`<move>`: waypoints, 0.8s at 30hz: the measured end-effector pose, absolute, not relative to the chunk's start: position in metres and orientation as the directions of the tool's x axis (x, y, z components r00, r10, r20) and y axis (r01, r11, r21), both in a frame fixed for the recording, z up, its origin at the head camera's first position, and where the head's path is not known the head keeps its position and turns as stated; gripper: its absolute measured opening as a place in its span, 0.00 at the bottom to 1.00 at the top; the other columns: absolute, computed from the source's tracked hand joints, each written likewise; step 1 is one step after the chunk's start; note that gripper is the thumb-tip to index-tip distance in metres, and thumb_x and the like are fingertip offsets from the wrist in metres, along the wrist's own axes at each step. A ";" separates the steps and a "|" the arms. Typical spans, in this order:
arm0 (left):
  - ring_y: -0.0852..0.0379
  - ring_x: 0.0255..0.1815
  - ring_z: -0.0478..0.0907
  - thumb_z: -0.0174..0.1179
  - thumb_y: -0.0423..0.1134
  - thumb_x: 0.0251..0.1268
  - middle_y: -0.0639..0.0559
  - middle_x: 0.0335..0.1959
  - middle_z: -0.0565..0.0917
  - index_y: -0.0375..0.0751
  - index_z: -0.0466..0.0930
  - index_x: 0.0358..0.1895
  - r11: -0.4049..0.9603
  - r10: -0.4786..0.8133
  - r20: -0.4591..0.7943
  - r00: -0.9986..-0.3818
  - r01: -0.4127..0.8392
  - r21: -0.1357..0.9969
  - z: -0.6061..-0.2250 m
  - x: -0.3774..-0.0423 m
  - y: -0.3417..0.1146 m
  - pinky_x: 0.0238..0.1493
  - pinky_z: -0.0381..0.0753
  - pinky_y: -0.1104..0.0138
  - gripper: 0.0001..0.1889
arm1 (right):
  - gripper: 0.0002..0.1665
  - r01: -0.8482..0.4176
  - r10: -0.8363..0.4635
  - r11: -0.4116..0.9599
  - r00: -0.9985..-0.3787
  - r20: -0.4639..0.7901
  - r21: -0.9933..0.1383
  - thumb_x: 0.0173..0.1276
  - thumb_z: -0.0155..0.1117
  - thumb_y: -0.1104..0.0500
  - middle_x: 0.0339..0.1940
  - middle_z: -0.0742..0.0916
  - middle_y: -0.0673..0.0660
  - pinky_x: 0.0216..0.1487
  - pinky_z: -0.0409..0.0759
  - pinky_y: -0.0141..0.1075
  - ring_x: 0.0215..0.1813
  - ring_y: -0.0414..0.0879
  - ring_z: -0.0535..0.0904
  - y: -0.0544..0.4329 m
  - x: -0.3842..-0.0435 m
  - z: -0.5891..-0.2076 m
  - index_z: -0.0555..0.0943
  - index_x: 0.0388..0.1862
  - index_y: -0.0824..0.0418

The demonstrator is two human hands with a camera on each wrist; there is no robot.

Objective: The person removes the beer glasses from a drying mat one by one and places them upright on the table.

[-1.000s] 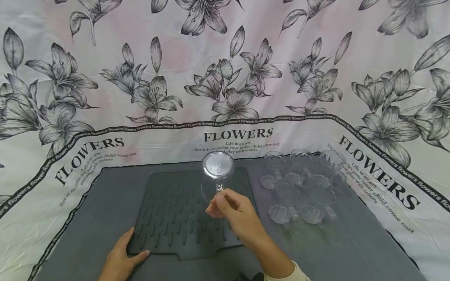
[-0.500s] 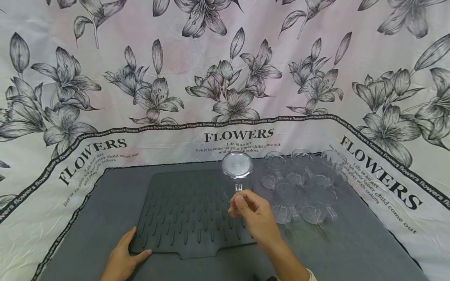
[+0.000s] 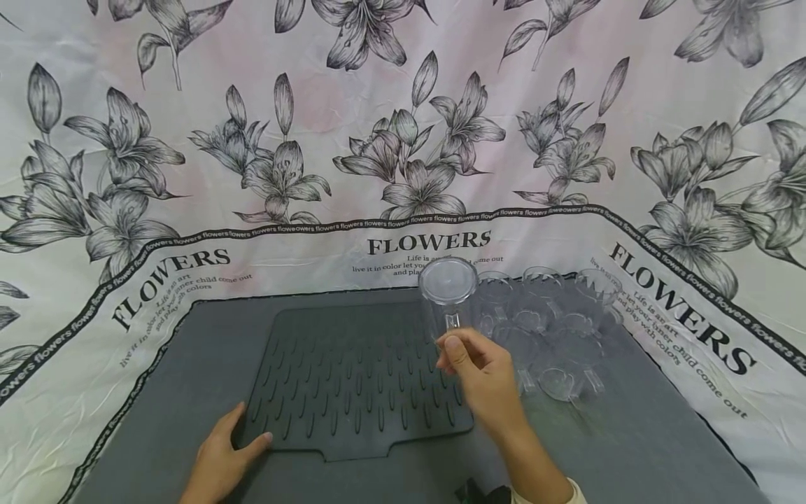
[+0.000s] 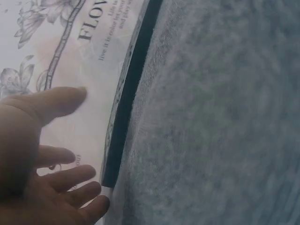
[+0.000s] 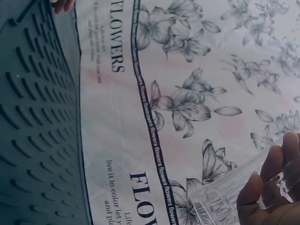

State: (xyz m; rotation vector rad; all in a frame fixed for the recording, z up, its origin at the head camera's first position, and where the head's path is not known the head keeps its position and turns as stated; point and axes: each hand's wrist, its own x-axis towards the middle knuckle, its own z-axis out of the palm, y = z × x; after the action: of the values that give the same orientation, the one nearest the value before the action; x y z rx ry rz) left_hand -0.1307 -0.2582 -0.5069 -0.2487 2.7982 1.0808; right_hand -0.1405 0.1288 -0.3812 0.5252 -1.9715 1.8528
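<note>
My right hand (image 3: 483, 372) pinches the handle of a clear mug (image 3: 448, 281), its round base turned up. The mug hangs in the air over the far right corner of a dark ridged drying mat (image 3: 352, 378). In the right wrist view the same mug (image 5: 218, 201) is partly cut off at the bottom edge. My left hand (image 3: 222, 451) rests at the mat's near left corner, thumb at the front edge and fingers along the left side. The left wrist view shows this hand (image 4: 61, 173) with its fingers spread loosely and nothing held.
Several clear mugs (image 3: 560, 383) stand close together on the grey table (image 3: 636, 434) right of the mat; the raised mug and right hand hide some of them. A flower-printed cloth (image 3: 302, 259) hangs behind and beside the table. A small dark object (image 3: 481, 492) shows at the bottom edge.
My right hand has carried the mug rightward, from above the mat's middle to its right side near the other mugs, slightly higher. My left hand has stayed at the mat corner.
</note>
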 end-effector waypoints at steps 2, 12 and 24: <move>0.24 0.69 0.49 0.62 0.62 0.59 0.21 0.69 0.52 0.24 0.48 0.73 0.735 -0.103 -0.157 -0.982 -0.181 0.654 -0.505 -0.129 -0.258 0.63 0.54 0.35 0.54 | 0.09 -0.517 0.002 0.066 -0.855 0.518 -0.854 0.74 0.56 0.64 0.25 0.82 0.58 0.33 0.79 0.37 0.29 0.50 0.77 0.130 -0.140 -0.379 0.82 0.40 0.68; 0.23 0.68 0.47 0.60 0.62 0.62 0.22 0.70 0.50 0.27 0.46 0.75 0.723 -0.098 -0.176 -0.980 -0.191 0.663 -0.484 -0.122 -0.251 0.60 0.55 0.33 0.52 | 0.08 -0.577 0.026 0.179 -0.807 0.590 -0.797 0.68 0.63 0.67 0.27 0.84 0.53 0.29 0.78 0.34 0.30 0.46 0.79 0.132 -0.137 -0.376 0.85 0.43 0.61; 0.26 0.67 0.56 0.60 0.66 0.59 0.29 0.72 0.55 0.36 0.49 0.76 0.680 -0.027 -0.009 -1.000 -0.025 0.733 -0.460 -0.123 -0.214 0.57 0.64 0.35 0.52 | 0.15 -0.764 -0.112 0.413 -0.582 0.805 -0.495 0.48 0.79 0.67 0.30 0.86 0.47 0.36 0.78 0.34 0.34 0.43 0.78 0.126 -0.141 -0.383 0.86 0.36 0.59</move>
State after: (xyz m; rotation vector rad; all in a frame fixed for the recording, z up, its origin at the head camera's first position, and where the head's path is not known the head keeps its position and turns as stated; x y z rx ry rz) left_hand -0.1230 -0.2137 -0.4597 -0.0453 2.8817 1.2562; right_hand -0.1412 0.1260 -0.3828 0.7427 -1.9680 1.1864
